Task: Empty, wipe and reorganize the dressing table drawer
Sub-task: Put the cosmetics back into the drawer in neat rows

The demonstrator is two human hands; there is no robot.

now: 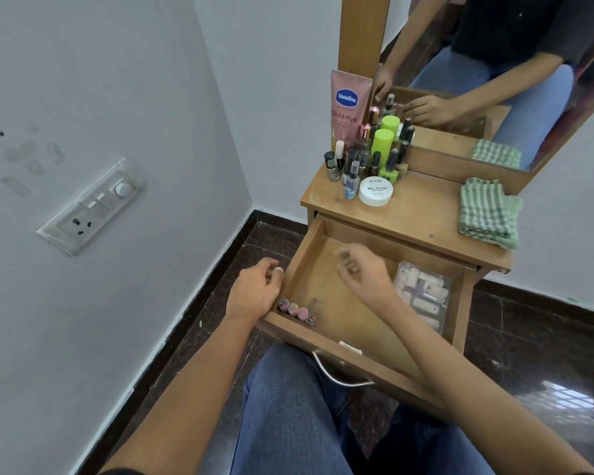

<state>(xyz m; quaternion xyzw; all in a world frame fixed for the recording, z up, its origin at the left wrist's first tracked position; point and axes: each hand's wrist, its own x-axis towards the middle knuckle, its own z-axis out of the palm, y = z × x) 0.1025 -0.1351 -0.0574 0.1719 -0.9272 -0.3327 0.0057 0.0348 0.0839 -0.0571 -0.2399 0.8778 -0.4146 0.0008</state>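
Far left: a switch panel (86, 207) on the grey wall. Next, the left hand (254, 289) lies against the outer side of the left wall of the open drawer (323, 293), with its fingers loosely curled, its thumb at the rim and nothing visible in its grasp. The drawer stands pulled out from the dressing table (422, 210), above the person's knees. In its near left corner sit three small pink-topped pots (293, 308) in a row; a curved metal handle (340, 373) shows on its front. Centre: the right hand (364, 269) hovers over the drawer floor. It is blurred and its fingers are bent; whether they pinch anything cannot be told. Just right of it, a clear box of pale tubes (422, 296) lies against the drawer's right wall. On the tabletop above: a pink Vaseline tube (348, 108), a cluster of nail polish bottles (354, 162), two green bottles (383, 142) and a white jar (375, 195). Far right: a folded green checked cloth (487, 214) below the mirror (528, 46).
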